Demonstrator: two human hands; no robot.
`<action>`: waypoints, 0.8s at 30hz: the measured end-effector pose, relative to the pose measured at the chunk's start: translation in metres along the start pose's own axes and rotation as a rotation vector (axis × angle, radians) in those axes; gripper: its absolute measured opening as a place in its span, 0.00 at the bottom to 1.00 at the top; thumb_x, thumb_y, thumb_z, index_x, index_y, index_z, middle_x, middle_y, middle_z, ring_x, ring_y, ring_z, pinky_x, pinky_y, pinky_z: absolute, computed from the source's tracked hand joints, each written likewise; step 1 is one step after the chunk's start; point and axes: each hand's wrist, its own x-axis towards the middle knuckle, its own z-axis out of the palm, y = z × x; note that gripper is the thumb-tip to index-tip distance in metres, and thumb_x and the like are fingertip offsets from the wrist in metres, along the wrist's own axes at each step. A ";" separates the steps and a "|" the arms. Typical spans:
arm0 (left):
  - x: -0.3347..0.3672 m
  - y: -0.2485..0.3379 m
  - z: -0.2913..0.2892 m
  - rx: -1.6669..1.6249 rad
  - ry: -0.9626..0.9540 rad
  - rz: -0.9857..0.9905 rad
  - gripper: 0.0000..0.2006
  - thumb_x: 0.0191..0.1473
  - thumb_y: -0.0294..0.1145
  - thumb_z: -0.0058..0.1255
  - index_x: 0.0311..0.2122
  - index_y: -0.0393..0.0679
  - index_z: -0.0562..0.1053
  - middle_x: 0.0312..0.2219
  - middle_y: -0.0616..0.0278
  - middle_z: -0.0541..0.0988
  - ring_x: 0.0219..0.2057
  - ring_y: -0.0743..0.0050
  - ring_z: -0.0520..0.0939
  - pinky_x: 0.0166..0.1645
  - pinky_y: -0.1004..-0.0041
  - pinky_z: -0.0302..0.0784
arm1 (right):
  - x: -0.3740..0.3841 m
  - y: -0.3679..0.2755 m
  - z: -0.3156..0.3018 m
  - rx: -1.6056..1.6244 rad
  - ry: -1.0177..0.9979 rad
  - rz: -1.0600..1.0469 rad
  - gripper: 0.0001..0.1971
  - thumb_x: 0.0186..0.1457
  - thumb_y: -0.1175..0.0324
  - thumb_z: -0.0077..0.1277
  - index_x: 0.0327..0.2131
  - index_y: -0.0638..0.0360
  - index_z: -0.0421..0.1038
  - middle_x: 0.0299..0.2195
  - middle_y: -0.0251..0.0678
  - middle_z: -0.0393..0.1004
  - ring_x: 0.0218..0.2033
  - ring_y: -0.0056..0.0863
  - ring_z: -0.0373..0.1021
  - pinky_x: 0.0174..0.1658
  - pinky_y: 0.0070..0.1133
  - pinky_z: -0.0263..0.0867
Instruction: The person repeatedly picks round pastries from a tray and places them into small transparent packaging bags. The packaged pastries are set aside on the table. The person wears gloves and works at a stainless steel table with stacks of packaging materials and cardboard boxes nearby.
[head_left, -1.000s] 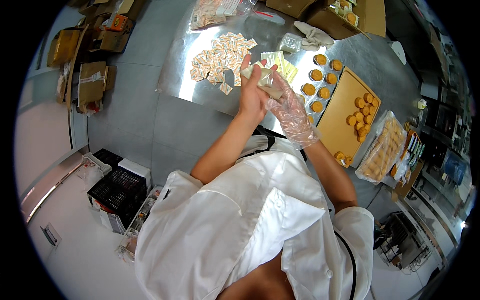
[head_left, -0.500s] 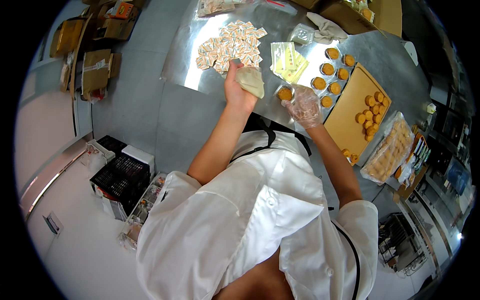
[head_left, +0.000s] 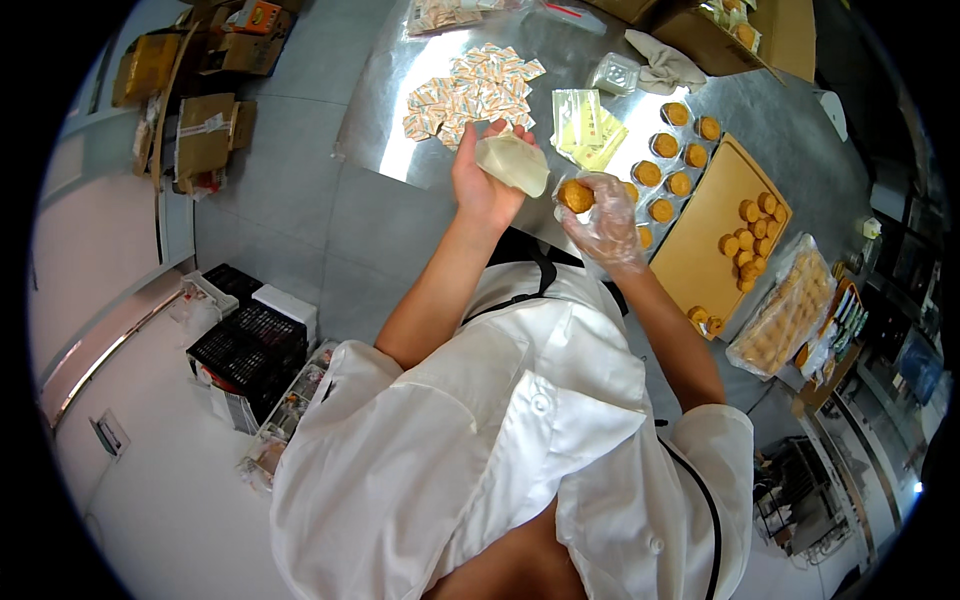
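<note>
Left hand: we see our bare left hand (head_left: 483, 180) just above the middle of the frame, fingers curled around a pale, clear plastic pouch (head_left: 513, 163) that it holds up over the near edge of the steel table (head_left: 780, 120).
Right hand: our right hand (head_left: 603, 215), in a thin clear glove, sits just right of the left one, fingers closed on a round golden-brown pastry (head_left: 576, 195).
Pastry and pouch: the pastry is just beside the pouch's right edge, near its lower corner; we cannot tell whether they touch.
Sachets: a loose heap of small white sachets (head_left: 470, 90) lies on the table in the upper middle, beyond the left hand.
Yellow packets: a few flat yellow-green packets (head_left: 585, 125) lie right of the sachets.
Pastries in trays: more round pastries in clear trays (head_left: 670, 165) stand in rows at the upper right of centre.
Board: a tan wooden board (head_left: 705, 235) to the right carries a cluster of the same pastries.
Bag: a clear bag of pastries (head_left: 785, 315) lies at the board's lower right edge.
Cloth: a crumpled grey cloth (head_left: 662, 65) sits near the top.
Floor: a black crate (head_left: 250, 345) stands at the lower left; cardboard boxes (head_left: 200, 130) are stacked at the upper left.
</note>
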 end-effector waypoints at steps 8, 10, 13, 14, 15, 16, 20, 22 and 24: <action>0.000 -0.026 0.040 0.174 -0.130 -0.002 0.21 0.63 0.52 0.38 0.47 0.43 0.67 0.43 0.51 0.74 0.42 0.57 0.76 0.49 0.57 0.73 | 0.038 -0.066 -0.078 0.201 -0.035 0.037 0.22 0.39 0.70 0.65 0.40 0.62 0.71 0.38 0.43 0.74 0.40 0.42 0.73 0.44 0.31 0.69; -0.002 -0.030 0.044 0.218 -0.219 0.023 0.21 0.62 0.51 0.38 0.48 0.44 0.67 0.43 0.53 0.74 0.42 0.58 0.76 0.49 0.56 0.73 | 0.038 -0.069 -0.081 0.194 0.003 0.092 0.23 0.39 0.69 0.65 0.41 0.63 0.70 0.39 0.45 0.73 0.40 0.43 0.72 0.45 0.31 0.69; -0.007 -0.032 0.053 0.271 -0.329 0.091 0.20 0.63 0.49 0.37 0.48 0.44 0.67 0.43 0.54 0.74 0.42 0.59 0.76 0.50 0.55 0.73 | 0.035 -0.074 -0.085 0.111 0.019 0.187 0.25 0.40 0.69 0.65 0.44 0.65 0.68 0.39 0.47 0.73 0.41 0.45 0.71 0.45 0.33 0.68; -0.008 -0.033 0.055 0.266 -0.344 0.096 0.19 0.63 0.49 0.36 0.48 0.44 0.67 0.43 0.54 0.74 0.43 0.59 0.76 0.50 0.54 0.73 | 0.034 -0.080 -0.087 0.051 0.037 0.214 0.26 0.41 0.70 0.65 0.45 0.65 0.67 0.40 0.48 0.72 0.41 0.46 0.71 0.46 0.34 0.68; -0.008 -0.033 0.056 0.262 -0.358 0.103 0.19 0.63 0.48 0.36 0.48 0.45 0.67 0.43 0.54 0.74 0.43 0.58 0.76 0.51 0.53 0.72 | 0.035 -0.084 -0.088 -0.008 0.053 0.240 0.27 0.41 0.70 0.64 0.46 0.65 0.66 0.40 0.48 0.72 0.42 0.46 0.71 0.46 0.35 0.67; -0.008 -0.034 0.057 0.256 -0.371 0.110 0.19 0.63 0.48 0.36 0.48 0.45 0.68 0.43 0.55 0.74 0.43 0.58 0.76 0.51 0.52 0.72 | 0.037 -0.086 -0.088 -0.062 0.076 0.174 0.28 0.41 0.70 0.64 0.47 0.66 0.66 0.41 0.48 0.72 0.42 0.46 0.71 0.46 0.34 0.68; -0.012 -0.034 0.064 0.248 -0.333 0.094 0.17 0.64 0.46 0.35 0.48 0.46 0.66 0.42 0.56 0.72 0.42 0.59 0.77 0.51 0.52 0.73 | 0.042 -0.092 -0.092 -0.163 0.091 0.027 0.29 0.42 0.71 0.65 0.49 0.67 0.65 0.41 0.49 0.72 0.42 0.45 0.70 0.46 0.34 0.67; -0.009 -0.027 0.065 0.143 -0.238 -0.016 0.17 0.64 0.45 0.34 0.48 0.46 0.66 0.42 0.56 0.72 0.42 0.58 0.77 0.51 0.50 0.73 | 0.041 -0.092 -0.093 -0.160 0.073 0.036 0.30 0.42 0.71 0.64 0.50 0.66 0.65 0.43 0.49 0.71 0.43 0.47 0.69 0.47 0.35 0.66; -0.003 -0.023 0.055 0.133 -0.254 -0.029 0.17 0.63 0.45 0.35 0.49 0.45 0.67 0.44 0.55 0.73 0.43 0.58 0.76 0.55 0.48 0.70 | 0.039 -0.093 -0.095 -0.159 0.065 0.064 0.31 0.42 0.71 0.63 0.52 0.65 0.63 0.46 0.49 0.70 0.45 0.48 0.68 0.49 0.37 0.64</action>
